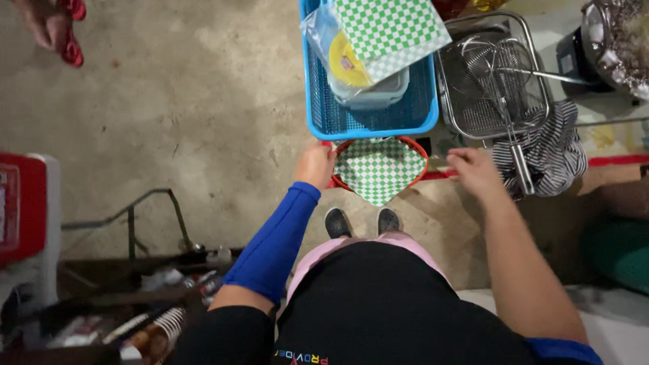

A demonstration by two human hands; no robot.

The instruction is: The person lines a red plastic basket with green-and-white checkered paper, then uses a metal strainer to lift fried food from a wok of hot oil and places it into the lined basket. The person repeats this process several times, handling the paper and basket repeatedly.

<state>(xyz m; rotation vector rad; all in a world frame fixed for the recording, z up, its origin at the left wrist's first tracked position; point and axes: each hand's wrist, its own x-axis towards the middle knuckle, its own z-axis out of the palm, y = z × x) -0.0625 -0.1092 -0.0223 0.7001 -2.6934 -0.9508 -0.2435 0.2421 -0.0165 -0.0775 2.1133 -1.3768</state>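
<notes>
**Hands at the red basket with checked paper**

Bare concrete floor [196, 108] fills the left and middle of the view, and a cluttered surface runs along the top right. The person looks straight down past a black apron and two dark shoes [362, 221].

At about 12 o'clock from the shoes sits a round red basket [418, 153] lined with green-and-white checked paper [378, 169]. The left hand [315, 164], its forearm in a blue sleeve [274, 243], rests at the basket's 9 o'clock edge, fingers curled onto the rim in a grasp. The right hand [473, 170] is at the basket's 3 o'clock side, just beside the rim, fingers loosely bent and holding nothing; whether it touches the basket cannot be told.

Directly beyond the basket, at 12 o'clock, stands a blue plastic crate [368, 118] holding a clear lidded tub [372, 94] and a bagged stack of the same checked paper [389, 30]. At 2 o'clock from the basket is a wire frying basket [490, 81], with a striped cloth [551, 149] beside it. A red and white cooler [23, 216] sits far off at 9 o'clock, and another person's foot in a red sandal [57, 27] shows at 10 o'clock.
</notes>
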